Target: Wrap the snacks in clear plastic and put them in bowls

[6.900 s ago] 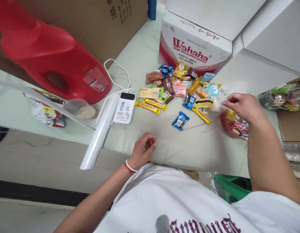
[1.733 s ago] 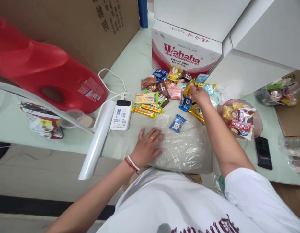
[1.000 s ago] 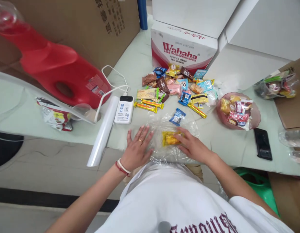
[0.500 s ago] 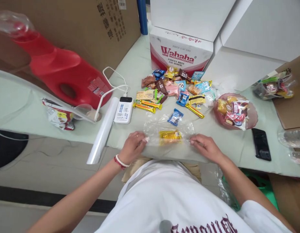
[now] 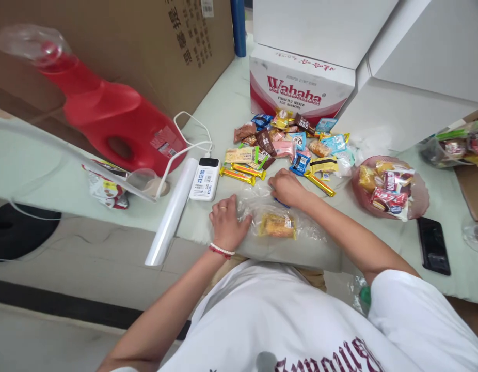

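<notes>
A clear plastic bag [image 5: 314,231] lies flat and crinkled at the table's front edge, with a yellow-wrapped snack cake [image 5: 280,226] inside or under its film. My left hand [image 5: 227,223] rests palm down at the bag's left side, fingers spread, thumb touching the film. My right hand [image 5: 288,187] reaches across to the bag's upper edge, its fingers curled onto the film; their tips are partly hidden. Under that hand a blue packet [image 5: 282,202] shows only a sliver. Just beyond lie yellow stick wafers [image 5: 319,184] and a heap of wrapped snacks [image 5: 283,149].
A pink glass bowl [image 5: 424,199] of snacks and a black phone [image 5: 434,245] are at right. On the left stand a red jug [image 5: 118,116], a white power bank [image 5: 205,179] with cable, and a white roll [image 5: 171,214]. Boxes, including a Wahaha carton [image 5: 301,88], line the back.
My right hand has left the bag's right end and moved up and left over the blue packet. The left hand's fingers have spread out. The view has shifted slightly left.
</notes>
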Demonstrator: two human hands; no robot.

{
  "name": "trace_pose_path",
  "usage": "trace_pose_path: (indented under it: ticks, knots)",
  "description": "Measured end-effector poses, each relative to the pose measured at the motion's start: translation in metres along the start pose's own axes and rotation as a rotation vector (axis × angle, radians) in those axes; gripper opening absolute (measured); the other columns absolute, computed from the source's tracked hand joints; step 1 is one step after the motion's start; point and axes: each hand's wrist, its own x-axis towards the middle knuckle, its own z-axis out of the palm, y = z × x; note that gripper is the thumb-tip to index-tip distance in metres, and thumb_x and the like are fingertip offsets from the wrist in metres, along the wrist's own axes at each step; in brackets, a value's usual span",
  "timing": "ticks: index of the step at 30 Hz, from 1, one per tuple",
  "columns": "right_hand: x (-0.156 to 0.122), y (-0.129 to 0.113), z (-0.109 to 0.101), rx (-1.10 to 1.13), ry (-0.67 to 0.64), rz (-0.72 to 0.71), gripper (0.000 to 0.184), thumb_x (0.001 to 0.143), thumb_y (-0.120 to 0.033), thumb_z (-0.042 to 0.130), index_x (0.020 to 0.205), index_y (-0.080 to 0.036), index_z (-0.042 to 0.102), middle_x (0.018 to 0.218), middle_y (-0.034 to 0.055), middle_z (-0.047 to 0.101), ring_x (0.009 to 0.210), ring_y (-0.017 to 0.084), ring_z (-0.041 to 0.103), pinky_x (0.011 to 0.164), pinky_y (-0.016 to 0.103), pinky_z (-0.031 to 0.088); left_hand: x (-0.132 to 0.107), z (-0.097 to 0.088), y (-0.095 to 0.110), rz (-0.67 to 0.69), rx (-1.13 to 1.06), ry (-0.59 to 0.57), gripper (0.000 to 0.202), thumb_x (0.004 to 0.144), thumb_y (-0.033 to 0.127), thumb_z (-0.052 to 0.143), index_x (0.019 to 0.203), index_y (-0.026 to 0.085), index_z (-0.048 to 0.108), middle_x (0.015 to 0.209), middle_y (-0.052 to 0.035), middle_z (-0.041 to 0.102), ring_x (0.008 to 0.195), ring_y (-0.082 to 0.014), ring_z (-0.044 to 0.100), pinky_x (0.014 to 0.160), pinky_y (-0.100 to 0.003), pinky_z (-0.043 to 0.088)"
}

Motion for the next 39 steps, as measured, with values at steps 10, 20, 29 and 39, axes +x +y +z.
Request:
trace_pose_path:
  ticks: [10, 20, 29, 39]
  knots:
    - [-0.115, -0.045, 0.013, -0.029, -0.069, -0.293, 0.031, 0.098, -0.012, 0.054, 0.122, -0.023, 0.070, 0.107, 0.0103, 0.068, 0.094, 0.023, 0.061, 0.069, 0.030, 0.042, 0.011, -0.004, -0.003, -0.044, -0.113, -0.049, 0.015, 0.081, 0.034, 0.069, 0.091, 0.022, 0.070, 0.118, -0.0148, 0.062, 0.119, -0.0385, 0.052, 0.097, -0.054, 0.045]
    - [-0.141, -0.055, 0.080, 0.501, 0.189, -0.142, 0.037, 0.105, -0.022, 0.043, 0.131, -0.022, 0.068, 0.123, 0.0120, 0.066, 0.112, 0.024, 0.060, 0.095, 0.038, 0.053, -0.014, -0.028, 0.028, 0.258, -0.882, -0.522, 0.027, 0.086, 0.021, 0.056, 0.104, 0.019, 0.077, 0.107, -0.0078, 0.078, 0.097, -0.0232, 0.069, 0.088, -0.038, 0.055]
    - [-0.147, -0.009, 0.105, 0.377, 0.706, 0.615, 0.041, 0.092, -0.047, 0.066, 0.119, -0.016, 0.067, 0.126, 0.0196, 0.059, 0.121, 0.035, 0.051, 0.105, 0.057, 0.044, -0.013, 0.013, 0.070, 0.382, -0.201, -0.192, 0.027, 0.088, 0.015, 0.059, 0.098, 0.026, 0.082, 0.109, -0.0109, 0.070, 0.106, -0.0293, 0.058, 0.096, -0.049, 0.045]
    - [-0.125, -0.051, 0.065, 0.636, 0.547, 0.070, 0.025, 0.100, -0.017, 0.045, 0.109, -0.022, 0.068, 0.103, 0.0080, 0.067, 0.097, 0.022, 0.062, 0.088, 0.035, 0.054, -0.002, 0.012, 0.063, 0.086, -0.108, -0.172, 0.027, 0.082, 0.038, 0.069, 0.100, 0.019, 0.063, 0.108, -0.0144, 0.067, 0.112, -0.0353, 0.061, 0.093, -0.048, 0.046]
